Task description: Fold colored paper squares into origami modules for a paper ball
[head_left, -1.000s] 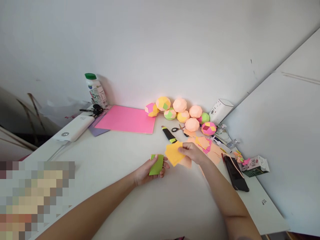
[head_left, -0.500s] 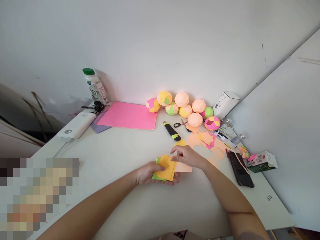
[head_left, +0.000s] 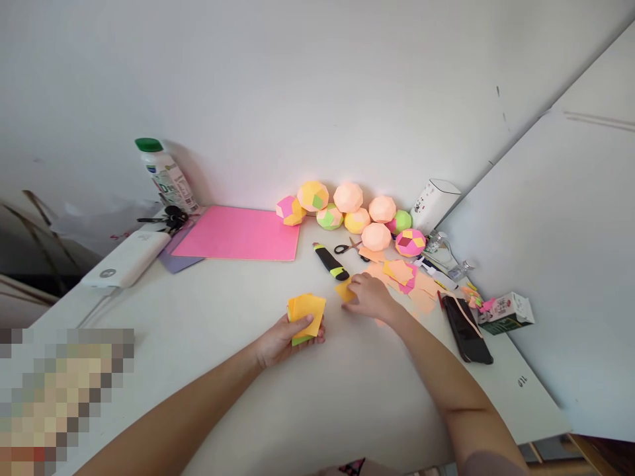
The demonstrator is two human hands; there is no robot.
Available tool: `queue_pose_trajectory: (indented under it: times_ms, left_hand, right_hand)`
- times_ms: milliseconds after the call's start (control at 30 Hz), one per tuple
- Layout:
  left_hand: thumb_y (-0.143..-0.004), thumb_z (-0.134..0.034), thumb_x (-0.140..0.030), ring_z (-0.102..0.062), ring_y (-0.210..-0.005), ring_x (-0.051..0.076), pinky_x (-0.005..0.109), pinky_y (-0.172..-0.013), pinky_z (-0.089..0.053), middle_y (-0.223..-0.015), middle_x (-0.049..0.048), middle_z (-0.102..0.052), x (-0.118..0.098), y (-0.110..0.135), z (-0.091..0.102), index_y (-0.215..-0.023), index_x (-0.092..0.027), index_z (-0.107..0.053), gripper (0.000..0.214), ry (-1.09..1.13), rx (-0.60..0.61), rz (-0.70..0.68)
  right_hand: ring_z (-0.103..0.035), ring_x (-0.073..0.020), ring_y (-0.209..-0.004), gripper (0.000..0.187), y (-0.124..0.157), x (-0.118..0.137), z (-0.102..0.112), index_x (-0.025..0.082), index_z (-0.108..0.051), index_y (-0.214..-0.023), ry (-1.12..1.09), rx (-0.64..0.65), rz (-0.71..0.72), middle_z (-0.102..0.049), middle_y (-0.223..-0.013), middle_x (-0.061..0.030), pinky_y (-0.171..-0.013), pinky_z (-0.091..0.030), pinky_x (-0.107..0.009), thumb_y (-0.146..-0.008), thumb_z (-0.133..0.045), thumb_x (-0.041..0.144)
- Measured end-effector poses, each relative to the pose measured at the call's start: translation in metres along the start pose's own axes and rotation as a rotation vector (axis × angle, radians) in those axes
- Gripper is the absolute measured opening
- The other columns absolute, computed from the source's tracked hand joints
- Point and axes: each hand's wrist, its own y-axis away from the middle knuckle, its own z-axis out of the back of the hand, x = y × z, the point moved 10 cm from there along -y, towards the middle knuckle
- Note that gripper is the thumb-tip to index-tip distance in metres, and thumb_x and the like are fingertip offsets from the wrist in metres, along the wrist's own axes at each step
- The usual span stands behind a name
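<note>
My left hand (head_left: 285, 338) is closed round a small stack of paper pieces (head_left: 306, 312), yellow on top with a green edge showing below, its thumb pressed on the top sheet. To the right, my right hand (head_left: 371, 297) reaches down to the table, fingers curled over the right side of a single yellow paper piece (head_left: 342, 289). Just beyond it lies a black and yellow-green tool (head_left: 330, 262), perhaps a utility knife. Loose peach, yellow and pink paper pieces (head_left: 421, 291) spread out right of my right hand, partly hidden by it.
Several faceted paper balls (head_left: 348, 198) line the wall behind scissors (head_left: 342, 249). A pink sheet (head_left: 238, 235), a bottle (head_left: 171, 178) and a white power bank (head_left: 126, 258) are at left. A phone (head_left: 466, 327), a small carton (head_left: 507, 313) and a white container (head_left: 435, 203) stand or lie right.
My right hand has moved away from the stack to the yellow paper piece on the table. My left hand has drawn slightly left with the stack. The view has shifted a little.
</note>
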Motion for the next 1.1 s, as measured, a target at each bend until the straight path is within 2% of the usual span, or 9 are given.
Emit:
queue_pose_trajectory:
  times_ms: [267, 367, 467, 567, 733, 833, 933, 1000, 1100]
  left_hand:
    - [-0.083, -0.064, -0.031, -0.06, -0.08, 0.018, 0.033, -0.082, -0.045, -0.088, 0.0094, -0.066, 0.002, 0.003, 0.004, -0.106, -0.013, -0.064, 0.03, -0.068, -0.062, 0.062]
    - [-0.084, -0.063, -0.034, -0.059, -0.079, 0.017, 0.031, -0.082, -0.044, -0.086, 0.0085, -0.066, 0.003, 0.002, 0.01, -0.105, -0.013, -0.065, 0.03, -0.086, -0.051, 0.038]
    - [-0.081, -0.067, -0.034, -0.06, -0.082, 0.016, 0.032, -0.084, -0.045, -0.093, 0.008, -0.066, 0.001, -0.001, 0.017, -0.105, -0.016, -0.064, 0.03, -0.052, -0.059, -0.027]
    - [-0.075, -0.072, -0.041, -0.062, -0.09, 0.02, 0.036, -0.089, -0.047, -0.098, 0.0086, -0.067, 0.002, -0.001, 0.013, -0.108, -0.017, -0.062, 0.041, -0.008, -0.036, -0.028]
    - [-0.084, -0.063, -0.03, -0.063, -0.103, 0.029, 0.043, -0.093, -0.048, -0.11, 0.0167, -0.066, 0.01, 0.004, 0.002, -0.119, -0.011, -0.054, 0.041, 0.012, -0.058, 0.092]
    - [-0.086, -0.058, -0.022, -0.061, -0.109, 0.032, 0.046, -0.096, -0.046, -0.117, 0.0205, -0.063, 0.008, 0.006, 0.002, -0.13, -0.008, -0.043, 0.049, 0.042, -0.1, 0.102]
    - [-0.086, -0.055, -0.018, -0.057, -0.115, 0.033, 0.048, -0.101, -0.043, -0.125, 0.0211, -0.059, 0.004, 0.005, 0.0, -0.139, -0.009, -0.033, 0.058, 0.083, -0.077, 0.085]
    - [-0.085, -0.055, -0.016, -0.055, -0.118, 0.033, 0.049, -0.103, -0.041, -0.128, 0.0195, -0.056, 0.002, 0.004, 0.0, -0.14, -0.012, -0.031, 0.06, 0.097, -0.068, 0.07]
    - [-0.084, -0.055, -0.014, -0.053, -0.12, 0.033, 0.05, -0.103, -0.041, -0.128, 0.0181, -0.057, 0.001, 0.004, 0.0, -0.139, -0.013, -0.035, 0.058, 0.094, -0.045, 0.063]
  right_hand:
    - [-0.053, -0.0241, -0.09, 0.018, -0.004, 0.015, -0.012, 0.012, -0.067, -0.08, -0.004, -0.135, 0.001, -0.064, -0.089, -0.0128, -0.075, -0.039, -0.033, -0.08, -0.049, 0.008]
    - [-0.054, -0.0208, -0.089, 0.018, -0.001, 0.007, 0.003, 0.014, -0.065, -0.084, -0.106, -0.208, -0.023, -0.064, -0.087, -0.0088, -0.074, -0.04, -0.03, -0.083, -0.047, 0.011]
    - [-0.053, -0.0147, -0.069, 0.02, 0.007, 0.001, 0.009, 0.015, -0.061, -0.085, -0.582, -0.244, -0.081, -0.059, -0.073, -0.0023, -0.058, -0.04, -0.024, -0.088, -0.045, 0.026]
    - [-0.046, -0.0105, -0.055, 0.027, 0.013, 0.024, -0.004, 0.016, -0.059, -0.082, -1.011, -0.149, -0.037, -0.053, -0.065, 0.002, -0.05, -0.036, -0.022, -0.088, -0.047, 0.039]
    - [-0.047, -0.0103, -0.062, 0.025, 0.017, 0.036, 0.007, 0.016, -0.064, -0.086, -0.836, -0.261, 0.014, -0.055, -0.08, -0.0012, -0.059, -0.04, -0.024, -0.083, -0.057, 0.04]
    - [-0.054, -0.0134, -0.072, 0.034, 0.01, -0.004, 0.015, 0.019, -0.06, -0.109, -0.624, -0.214, -0.111, -0.059, -0.089, -0.0037, -0.065, -0.042, -0.025, -0.087, -0.052, 0.044]
    - [-0.054, -0.022, -0.098, 0.028, 0.014, -0.081, 0.02, 0.019, -0.062, -0.106, -0.037, -0.106, -0.446, -0.059, -0.105, -0.0103, -0.074, -0.041, -0.028, -0.09, -0.046, 0.037]
    - [-0.051, -0.0293, -0.106, 0.028, 0.02, -0.121, 0.021, 0.011, -0.06, -0.108, 0.065, -0.072, -0.545, -0.055, -0.113, -0.0192, -0.076, -0.04, -0.032, -0.085, -0.05, 0.023]
    - [-0.056, -0.0256, -0.096, 0.029, 0.024, -0.155, 0.009, 0.012, -0.061, -0.104, 0.1, 0.027, -0.535, -0.056, -0.113, -0.0168, -0.071, -0.039, -0.029, -0.076, -0.058, 0.018]
